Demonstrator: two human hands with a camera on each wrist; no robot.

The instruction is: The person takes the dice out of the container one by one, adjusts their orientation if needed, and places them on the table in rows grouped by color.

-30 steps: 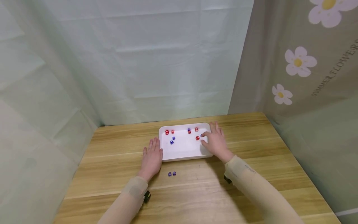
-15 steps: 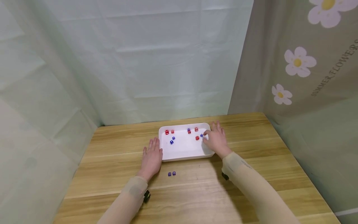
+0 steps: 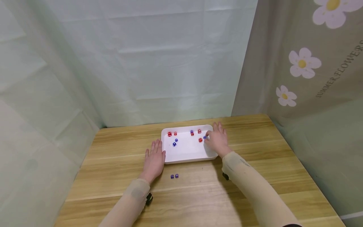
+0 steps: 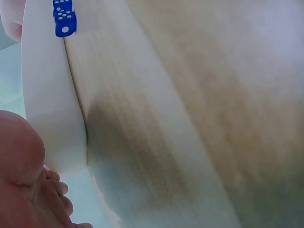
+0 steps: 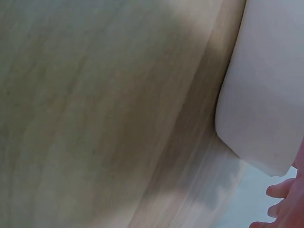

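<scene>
A shallow white tray [image 3: 184, 156] holds several red and blue dice. Flat along its left side lies my left hand [image 3: 153, 160], fingers straight and thumb at the tray wall. My right hand [image 3: 218, 141] reaches over the right rim, with thumb and index finger pinching a small blue die [image 3: 204, 137] inside the tray; its other fingers extend past the rim. Just left of that die sits a red die [image 3: 200, 140]. In the left wrist view the tray wall [image 4: 52, 99] shows beside my thumb; the right wrist view shows the opposite wall [image 5: 261, 99], with the pinch hidden.
Two purple-blue dice [image 3: 174, 176] lie side by side on the wooden table [image 3: 193, 195], in front of the tray. A pale curtain [image 3: 170, 63] hangs behind the table, and a flowered one [image 3: 263, 63] at the right.
My right thumb and index finger drew back slightly from the blue die, then came in around it again. The left hand and the other dice stayed put.
</scene>
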